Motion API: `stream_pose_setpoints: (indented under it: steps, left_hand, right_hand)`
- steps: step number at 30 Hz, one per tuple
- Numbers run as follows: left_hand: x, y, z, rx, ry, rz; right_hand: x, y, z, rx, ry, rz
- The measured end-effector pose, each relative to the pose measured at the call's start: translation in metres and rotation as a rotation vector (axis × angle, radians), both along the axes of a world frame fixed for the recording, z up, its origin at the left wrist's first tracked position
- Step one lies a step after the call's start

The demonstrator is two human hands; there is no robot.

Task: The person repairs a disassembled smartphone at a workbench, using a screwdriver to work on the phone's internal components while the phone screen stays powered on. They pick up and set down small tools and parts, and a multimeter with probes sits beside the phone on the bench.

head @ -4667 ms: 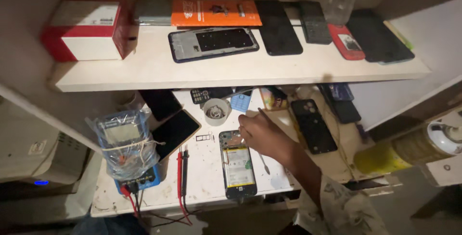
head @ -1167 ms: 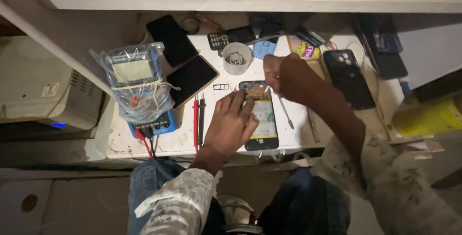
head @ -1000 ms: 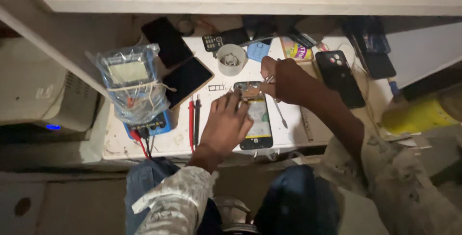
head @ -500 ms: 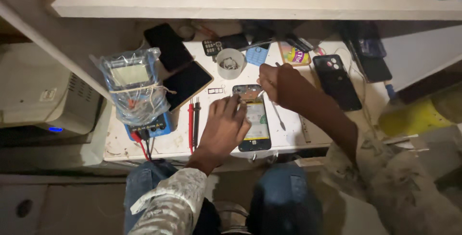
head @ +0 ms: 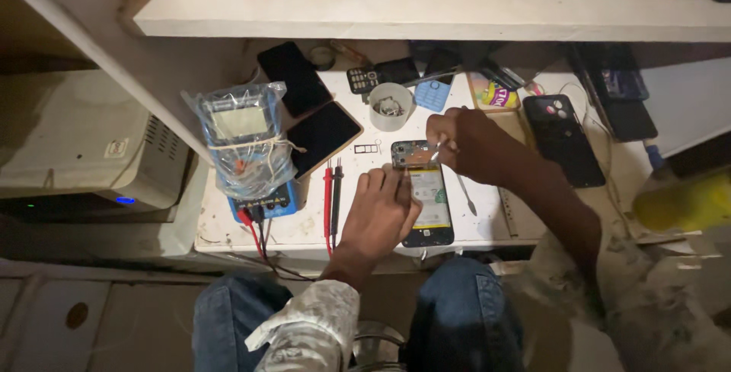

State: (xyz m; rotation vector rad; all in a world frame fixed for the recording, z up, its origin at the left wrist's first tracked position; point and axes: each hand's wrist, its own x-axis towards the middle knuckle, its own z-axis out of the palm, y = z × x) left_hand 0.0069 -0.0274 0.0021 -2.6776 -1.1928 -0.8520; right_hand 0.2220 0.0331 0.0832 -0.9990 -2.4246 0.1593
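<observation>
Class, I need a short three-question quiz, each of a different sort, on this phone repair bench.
1. True or false: the left hand rests on the opened phone.
2. What lies just left of the left hand? A) red and black probes B) scissors C) a cup
3. Fill in: the meter is wrapped in clear ____.

Key: 1 true; 2 A; 3 plastic. The right hand works at the phone's top end, pinching a small tool.

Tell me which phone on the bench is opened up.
The opened phone under both hands, its insides exposed; the two black phones left and the black phone right lie closed.
</observation>
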Motion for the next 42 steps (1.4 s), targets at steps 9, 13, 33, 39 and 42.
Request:
stream_pose_setpoints:
  steps: [9, 13, 33, 39, 42]
  left_hand:
    - [-0.001, 0.004, -0.001, -0.037, -0.115, -0.065]
    - [-0.002, 0.004, -0.002, -0.045, -0.118, -0.043]
    - [0.001, 0.002, 0.000, -0.043, -0.104, -0.007]
    - [0.001, 0.003, -0.002, -0.037, -0.061, 0.005]
    - [0.001, 0.003, -0.003, -0.040, -0.087, -0.008]
  right_hand:
    - [-0.024, -0.019, 0.020, -0.010, 0.059, -0.236]
    - [-0.036, -0.013, 0.021, -0.081, 0.138, -0.188]
    - [-0.035, -0.008, 0.015, -0.209, 0.098, -0.153]
    - [-0.034, 0.000, 0.012, -0.241, 0.059, -0.160]
    - [-0.035, 0.006, 0.008, -0.126, 0.062, -0.067]
